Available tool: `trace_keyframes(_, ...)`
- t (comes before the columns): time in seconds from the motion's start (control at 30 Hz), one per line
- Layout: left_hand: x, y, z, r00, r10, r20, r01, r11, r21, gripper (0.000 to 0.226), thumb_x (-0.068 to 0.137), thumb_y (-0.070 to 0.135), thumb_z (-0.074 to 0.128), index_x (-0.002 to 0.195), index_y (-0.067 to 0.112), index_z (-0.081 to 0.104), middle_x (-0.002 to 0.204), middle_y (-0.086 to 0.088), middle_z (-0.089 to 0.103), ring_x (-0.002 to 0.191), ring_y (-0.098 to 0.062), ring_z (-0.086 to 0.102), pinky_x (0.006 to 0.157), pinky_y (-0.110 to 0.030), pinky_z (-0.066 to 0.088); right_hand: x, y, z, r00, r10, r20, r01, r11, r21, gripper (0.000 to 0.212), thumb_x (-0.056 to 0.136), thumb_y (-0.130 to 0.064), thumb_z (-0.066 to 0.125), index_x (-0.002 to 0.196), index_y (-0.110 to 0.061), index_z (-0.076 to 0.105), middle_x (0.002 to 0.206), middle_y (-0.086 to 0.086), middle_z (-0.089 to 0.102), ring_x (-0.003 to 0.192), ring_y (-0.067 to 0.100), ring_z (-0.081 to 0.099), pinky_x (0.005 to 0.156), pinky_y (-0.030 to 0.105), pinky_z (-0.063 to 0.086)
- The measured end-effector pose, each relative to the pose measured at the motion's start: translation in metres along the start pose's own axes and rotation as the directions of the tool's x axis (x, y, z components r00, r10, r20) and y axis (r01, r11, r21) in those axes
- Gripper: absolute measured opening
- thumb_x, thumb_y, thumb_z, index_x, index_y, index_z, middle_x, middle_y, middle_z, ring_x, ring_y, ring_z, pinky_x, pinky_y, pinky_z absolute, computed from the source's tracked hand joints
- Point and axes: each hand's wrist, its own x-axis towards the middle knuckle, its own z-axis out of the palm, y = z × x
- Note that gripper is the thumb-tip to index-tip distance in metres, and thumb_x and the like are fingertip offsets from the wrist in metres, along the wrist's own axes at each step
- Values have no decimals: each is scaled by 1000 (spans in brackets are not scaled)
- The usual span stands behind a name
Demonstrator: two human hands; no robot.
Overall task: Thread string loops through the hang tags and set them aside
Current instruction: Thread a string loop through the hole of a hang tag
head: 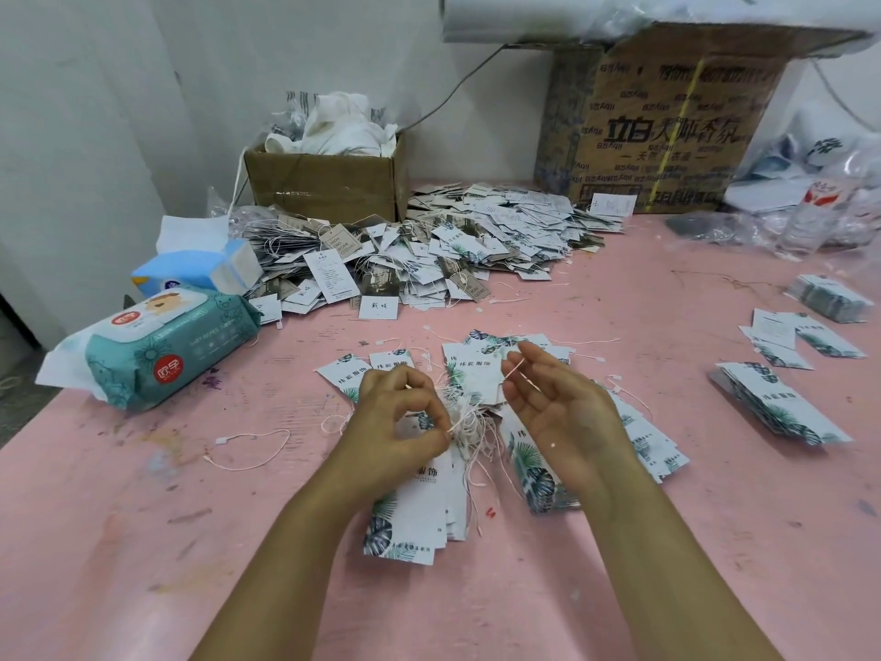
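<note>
White hang tags with green leaf print lie in a stack under my hands on the pink table. A bundle of pale string loops sits between my hands. My left hand pinches strings at the bundle's left side, fingers curled. My right hand, palm up, pinches one thin string between thumb and fingers. More leaf tags fan out under my right hand and beyond my fingers.
A big heap of strung tags lies at the back. Two cardboard boxes, a wet-wipes pack and tissue pack stand left. Tag stacks lie right. A loose string loop lies left.
</note>
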Motion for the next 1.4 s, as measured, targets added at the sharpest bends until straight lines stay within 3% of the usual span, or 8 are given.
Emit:
trace_keyframes(0.3,1,-5,-1,997,43,65,-53,986,159,31,77,7,71,65,33,57,91,7,52,98,-7,32,82,-3,22,3,-6,-3,992,-45,-117,56,994,90,16,85,9,52,94,4,63,69,9,65,59,16,62,55,23,55)
trace_keyframes(0.4,2,-8,-4,996,30,84,-51,966,254,13,75,28,70,75,37,61,96,12,51,101,-9,29,88,-19,23,2,-12,-8,982,-135,-134,99,963,-251,19,85,10,52,91,0,66,60,4,54,45,8,46,37,17,36)
trace_keyframes(0.5,1,-10,-9,987,-60,148,8,944,329,25,60,41,57,84,49,53,104,18,47,103,-6,26,84,-22,18,2,-14,-14,989,-132,-66,63,784,-617,20,86,8,51,87,-4,68,44,-6,37,35,5,27,33,14,21)
trace_keyframes(0.73,3,-19,-14,984,-115,137,59,933,355,31,72,43,70,91,52,48,110,18,45,107,-7,23,75,-21,15,7,-19,-26,954,-298,-31,108,438,-892,19,86,-2,53,82,-12,69,37,-17,48,32,3,36,34,12,24)
trace_keyframes(0.93,5,-27,-12,994,-85,71,54,931,361,33,80,40,67,111,38,56,108,16,49,108,-12,28,83,-25,24,9,-21,-36,931,-365,1,72,181,-981,25,88,-4,44,92,-15,66,59,-9,50,45,12,38,48,25,26)
trace_keyframes(1.0,6,-29,-11,995,-86,46,62,921,383,37,80,42,66,115,34,57,109,11,49,108,-12,28,86,-26,27,6,-22,-36,950,-313,-10,22,100,-995,18,86,-16,54,101,-16,65,81,-1,63,65,19,55,61,26,39)
trace_keyframes(1.13,6,-29,-10,998,-67,-14,68,933,352,34,78,41,69,110,31,61,105,8,51,106,-11,29,80,-24,24,2,-20,-34,991,-87,-99,-97,33,-995,60,74,-36,74,127,-15,54,129,6,54,112,24,53,90,32,42)
trace_keyframes(1.4,7,-19,-12,982,-65,-177,70,997,23,32,71,16,78,84,38,59,95,14,55,76,4,46,63,-6,35,5,-16,-35,987,-123,-107,-117,-70,-991,54,80,-38,69,123,-9,55,129,7,55,109,25,55,82,31,44)
